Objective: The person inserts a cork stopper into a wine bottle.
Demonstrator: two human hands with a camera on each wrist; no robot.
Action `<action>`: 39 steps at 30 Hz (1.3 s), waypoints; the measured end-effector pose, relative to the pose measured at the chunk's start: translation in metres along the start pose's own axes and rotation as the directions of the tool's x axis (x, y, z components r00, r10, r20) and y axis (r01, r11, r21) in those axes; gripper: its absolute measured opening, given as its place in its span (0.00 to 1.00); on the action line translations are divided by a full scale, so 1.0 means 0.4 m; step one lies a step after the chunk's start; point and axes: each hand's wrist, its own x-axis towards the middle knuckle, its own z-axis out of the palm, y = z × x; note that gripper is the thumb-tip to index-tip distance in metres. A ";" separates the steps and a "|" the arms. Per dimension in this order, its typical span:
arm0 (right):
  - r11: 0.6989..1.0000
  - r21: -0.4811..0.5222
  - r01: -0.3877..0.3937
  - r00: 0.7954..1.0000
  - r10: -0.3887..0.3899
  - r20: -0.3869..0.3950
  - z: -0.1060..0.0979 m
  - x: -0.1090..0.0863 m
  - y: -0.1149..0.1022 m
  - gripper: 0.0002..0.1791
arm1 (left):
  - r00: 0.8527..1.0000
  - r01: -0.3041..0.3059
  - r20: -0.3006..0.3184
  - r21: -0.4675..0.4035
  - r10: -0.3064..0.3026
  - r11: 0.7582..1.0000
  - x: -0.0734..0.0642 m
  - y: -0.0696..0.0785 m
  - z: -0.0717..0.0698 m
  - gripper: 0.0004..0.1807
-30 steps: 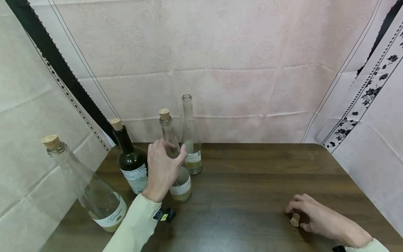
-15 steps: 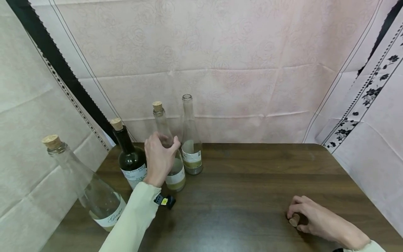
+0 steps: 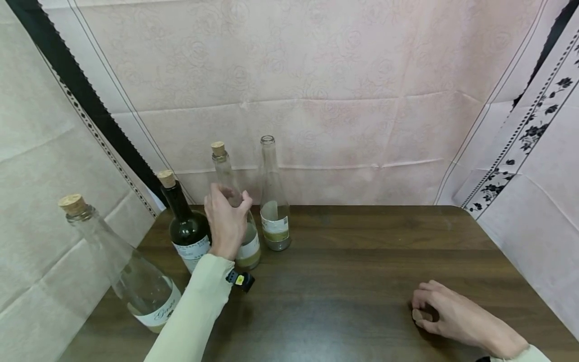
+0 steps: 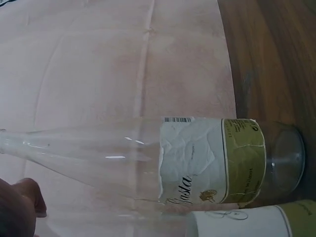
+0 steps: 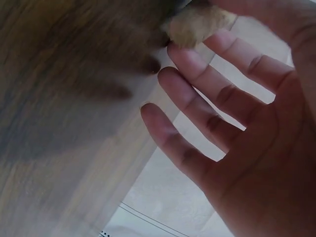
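Observation:
In the head view my left hand (image 3: 227, 221) grips a clear glass bottle (image 3: 222, 170) around its upper body. A cork (image 3: 218, 148) sits in that bottle's mouth. Just right of it stands an uncorked clear bottle (image 3: 273, 193), whose white and green label (image 4: 212, 160) shows large in the left wrist view. The held bottle's label (image 4: 237, 223) appears at the bottom there, close beside it. Low over the table at the right, my right hand (image 3: 454, 317) pinches a loose cork (image 5: 195, 25) between thumb and index finger; its other fingers extend.
A dark corked bottle (image 3: 187, 226) stands left of my left hand. Nearer on the left is a larger clear corked bottle (image 3: 140, 279), partly behind my sleeve. The wooden table (image 3: 344, 271) ends at a pale cloth backdrop (image 3: 344, 125).
My left hand has carried the corked clear bottle back and left, toward the table's far edge. My right hand's thumb and fingers have closed on the loose cork.

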 end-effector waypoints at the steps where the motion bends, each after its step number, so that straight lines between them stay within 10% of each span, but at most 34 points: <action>1: 1.000 -0.012 -0.007 1.000 0.007 -0.009 0.000 0.000 -0.002 0.24 | 1.000 -0.002 -0.009 -0.006 0.002 1.000 0.001 0.000 0.002 0.15; 8: 0.996 -0.079 -0.029 0.999 0.028 -0.019 0.000 -0.001 -0.006 0.24 | 0.991 -0.086 -0.101 -0.015 0.084 0.996 -0.004 -0.004 0.013 0.27; 12: 0.996 -0.082 -0.044 0.999 0.044 -0.003 -0.001 -0.003 -0.002 0.24 | 0.955 -0.202 -0.221 -0.006 0.196 0.979 -0.018 0.012 0.013 0.37; 15: 0.994 -0.095 -0.058 0.998 0.059 0.002 -0.001 -0.005 -0.001 0.23 | 0.886 -0.317 -0.354 0.007 0.299 0.948 -0.032 0.036 0.013 0.39; 18: 0.991 -0.111 -0.079 0.997 0.080 0.007 -0.002 -0.006 -0.001 0.23 | 0.783 -0.455 -0.460 0.036 0.419 0.890 -0.048 0.064 0.017 0.37; 20: 0.990 -0.107 -0.097 0.995 0.100 0.026 -0.003 -0.007 -0.001 0.23 | 0.721 -0.554 -0.473 0.043 0.506 0.831 -0.056 0.084 0.022 0.33; 22: 0.987 -0.098 -0.124 0.990 0.130 0.054 -0.004 -0.008 -0.001 0.22 | 0.696 -0.626 -0.423 0.037 0.580 0.779 -0.060 0.101 0.029 0.28; 25: 0.981 -0.089 -0.171 0.979 0.180 0.096 -0.007 -0.011 0.001 0.21 | 0.732 -0.649 -0.284 -0.014 0.619 0.761 -0.059 0.118 0.047 0.23; 30: 0.975 -0.067 -0.210 0.967 0.217 0.134 -0.008 -0.013 0.007 0.19 | 0.897 -0.441 -0.038 -0.019 0.440 0.898 -0.036 0.131 0.084 0.39; 32: 0.976 -0.052 -0.211 0.965 0.217 0.145 -0.007 -0.012 0.009 0.19 | 0.942 -0.333 0.053 0.002 0.332 0.943 -0.020 0.134 0.097 0.48; 39: 0.984 -0.022 -0.178 0.981 0.179 0.080 -0.004 -0.008 0.010 0.17 | 0.980 -0.069 0.188 -0.024 0.072 0.997 0.035 0.134 0.128 0.52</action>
